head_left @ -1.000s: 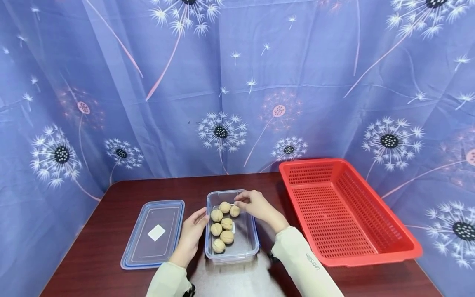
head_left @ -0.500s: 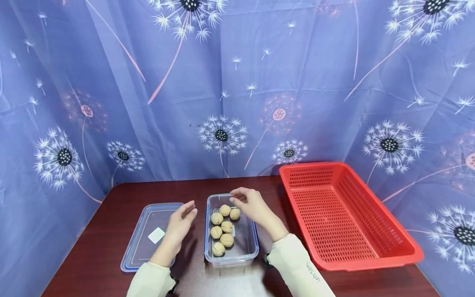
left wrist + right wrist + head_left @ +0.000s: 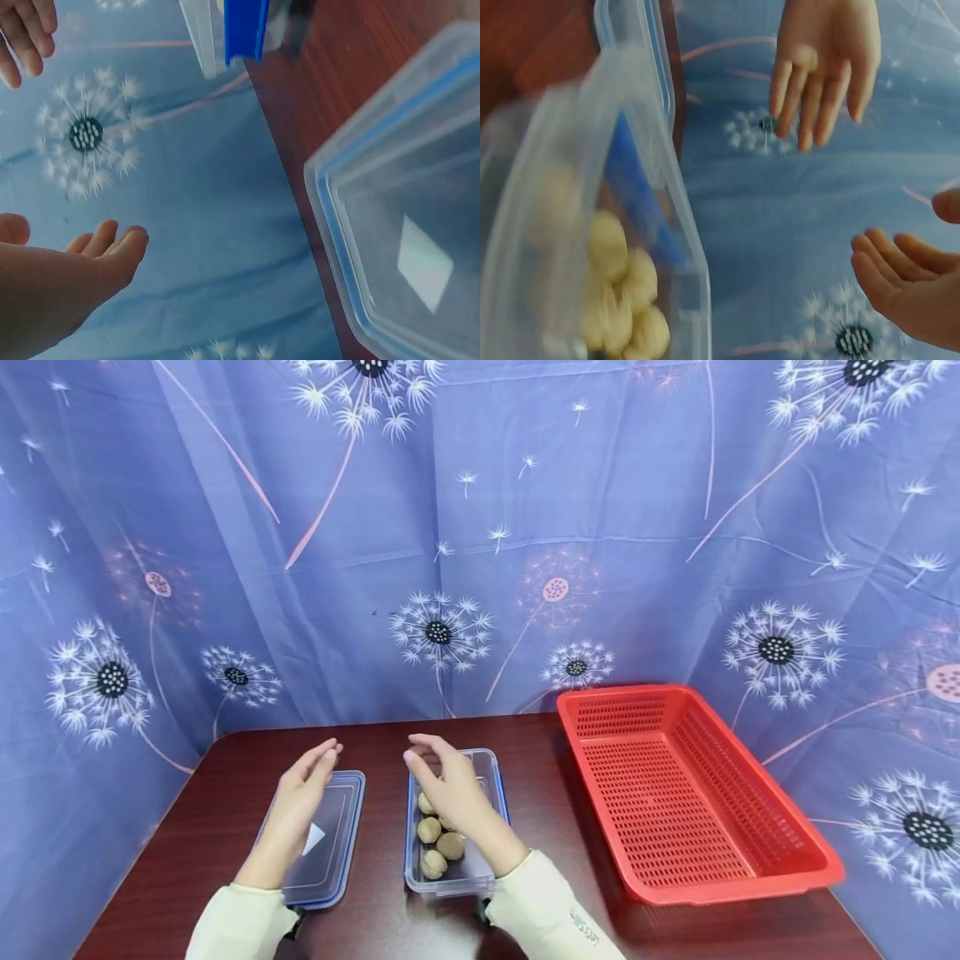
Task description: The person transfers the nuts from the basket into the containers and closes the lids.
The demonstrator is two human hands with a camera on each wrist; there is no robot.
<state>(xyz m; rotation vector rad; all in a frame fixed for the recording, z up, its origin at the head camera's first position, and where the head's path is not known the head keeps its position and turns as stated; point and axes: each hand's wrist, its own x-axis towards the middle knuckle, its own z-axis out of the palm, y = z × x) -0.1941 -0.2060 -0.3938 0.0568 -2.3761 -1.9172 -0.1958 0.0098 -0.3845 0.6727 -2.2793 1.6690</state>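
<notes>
Several walnuts [image 3: 433, 863] lie in a clear plastic container [image 3: 450, 887], mostly along its left side. My right hand [image 3: 454, 787] hovers over this container with relaxed fingers, hiding some of the walnuts; nothing is in its grasp. Above the blue-edged lid [image 3: 345, 827] my left hand [image 3: 296, 797] hangs, fingers loosely bent and holding nothing. The lid lies flat on the table, with a white square label [image 3: 313, 838] partly covered by my left wrist. In the right wrist view the walnuts [image 3: 639, 281] show through the container wall, and both hands appear bare.
A large red perforated basket [image 3: 660, 802] stands on the right of the dark wooden table [image 3: 390, 793]. Behind the table hangs a blue curtain [image 3: 337, 635] with dandelion prints.
My left hand has let go of the container's left side and moved left over the lid. My right hand has also shifted left across the container. The walnuts stay inside.
</notes>
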